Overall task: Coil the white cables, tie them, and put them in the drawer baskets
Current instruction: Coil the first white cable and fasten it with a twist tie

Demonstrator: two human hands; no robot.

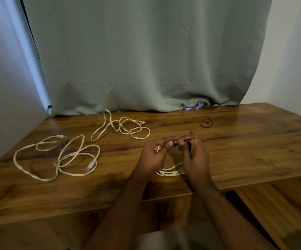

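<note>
A coiled white cable (171,171) hangs between my two hands above the wooden table (245,152). My left hand (155,156) grips the top of the coil. My right hand (194,156) pinches a thin black tie (190,139) that is wrapped at the top of the coil, with its ends sticking up and right. Two more white cables lie loose on the table: a large one (59,157) at the left and a smaller one (122,128) farther back. A second black tie (206,122) lies at the back right of the table.
A grey-green curtain (146,60) hangs behind the table and touches its back edge. A pale wall panel (7,87) stands at the left. A lower wooden surface (279,210) sits at the front right, below the tabletop.
</note>
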